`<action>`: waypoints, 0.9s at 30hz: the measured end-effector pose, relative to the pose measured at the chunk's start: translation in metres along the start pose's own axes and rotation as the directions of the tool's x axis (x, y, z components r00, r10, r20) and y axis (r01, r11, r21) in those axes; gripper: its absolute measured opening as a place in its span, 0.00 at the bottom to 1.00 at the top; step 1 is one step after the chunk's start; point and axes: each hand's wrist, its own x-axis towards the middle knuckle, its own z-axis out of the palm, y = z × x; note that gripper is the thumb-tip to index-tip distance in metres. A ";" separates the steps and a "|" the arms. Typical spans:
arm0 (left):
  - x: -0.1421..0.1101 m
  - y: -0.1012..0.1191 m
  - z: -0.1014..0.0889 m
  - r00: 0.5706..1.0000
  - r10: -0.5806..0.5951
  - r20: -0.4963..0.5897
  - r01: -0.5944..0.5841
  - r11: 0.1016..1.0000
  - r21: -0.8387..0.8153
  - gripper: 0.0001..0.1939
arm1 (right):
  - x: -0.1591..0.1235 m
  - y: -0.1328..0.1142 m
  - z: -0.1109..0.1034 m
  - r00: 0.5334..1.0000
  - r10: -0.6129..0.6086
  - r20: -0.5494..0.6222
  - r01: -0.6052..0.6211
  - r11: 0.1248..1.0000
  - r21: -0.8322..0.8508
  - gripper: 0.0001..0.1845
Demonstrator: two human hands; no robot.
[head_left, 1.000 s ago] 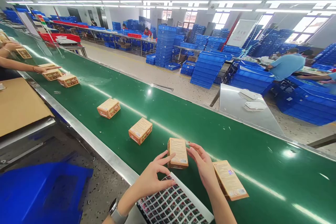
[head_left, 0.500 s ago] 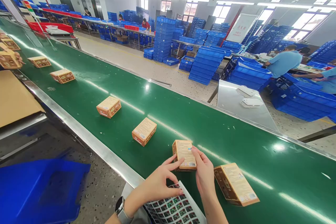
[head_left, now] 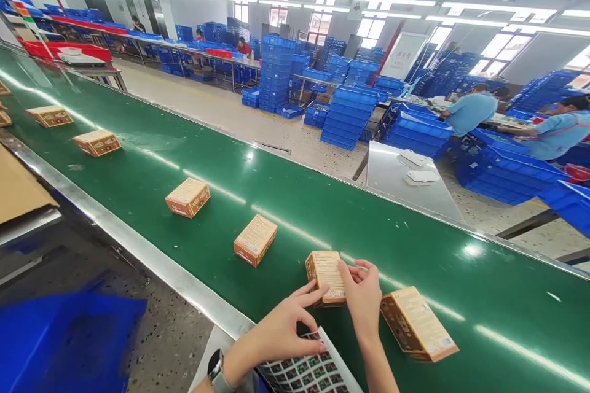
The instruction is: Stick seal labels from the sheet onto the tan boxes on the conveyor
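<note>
A small tan-and-brown printed carton (head_left: pixel 328 270) lies on the green conveyor belt between my hands. The index and middle fingers of my left hand (head_left: pixel 288 325) are spread against its left and front side. The thumb of that hand lies over the top edge of a sheet of small printed stickers (head_left: pixel 306 371), which it appears to hold. My right hand (head_left: pixel 363 295) rests its thumb on the carton's top at the right edge. Its other fingers are half curled and apart from the thumb, off the carton. Another carton (head_left: pixel 417 322) sits right of my right hand.
More cartons stand along the belt (head_left: pixel 221 159) to the left, the closest being one carton (head_left: pixel 255 239). A metal rail (head_left: pixel 152 258) edges the belt. Below left is a blue bin (head_left: pixel 69 338). Beyond the belt are stacked blue crates (head_left: pixel 350 113) and a seated person (head_left: pixel 472 109).
My right fingers have lifted and curled away from the carton's side, leaving the thumb on its top. A bluish patch there is now covered. My left hand has barely moved; the view has shifted slightly.
</note>
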 end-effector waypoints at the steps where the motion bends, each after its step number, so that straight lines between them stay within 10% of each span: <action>1: -0.002 0.000 0.000 1.000 -0.005 -0.021 0.004 1.000 -0.025 0.06 | 0.004 0.000 -0.005 1.000 0.007 -0.001 -0.007 1.000 0.006 0.26; 6: -0.022 -0.005 -0.007 0.948 -0.226 -0.225 0.176 0.959 -0.223 0.12 | 0.003 0.000 -0.047 0.990 -0.101 0.100 0.096 0.994 0.052 0.25; 9: -0.035 -0.005 -0.018 0.897 -0.291 -0.334 0.184 0.931 -0.316 0.20 | -0.022 -0.002 -0.072 0.912 -0.145 0.384 0.108 0.987 0.116 0.23; 12: -0.044 0.003 -0.027 0.869 -0.291 -0.400 0.141 0.921 -0.364 0.24 | -0.055 -0.006 -0.078 0.822 -0.161 0.546 0.055 0.977 0.205 0.30; 15: -0.048 0.014 -0.034 0.881 -0.275 -0.384 0.137 0.927 -0.350 0.21 | -0.077 -0.013 -0.068 0.857 -0.118 0.502 -0.013 0.968 0.250 0.28; 20: -0.054 0.036 -0.037 0.796 0.074 -0.601 0.106 0.960 0.259 0.22 | -0.088 -0.028 -0.056 0.884 -0.101 0.457 -0.023 0.966 0.258 0.25; 23: -0.052 0.051 -0.027 0.845 0.383 -0.375 -0.045 0.748 0.662 0.21 | -0.093 -0.033 -0.054 0.856 -0.074 0.511 -0.064 0.967 0.246 0.26; 27: -0.042 0.062 -0.009 0.923 0.333 -0.191 -0.126 0.732 0.670 0.07 | -0.098 -0.042 -0.058 0.815 -0.084 0.573 -0.056 0.973 0.223 0.18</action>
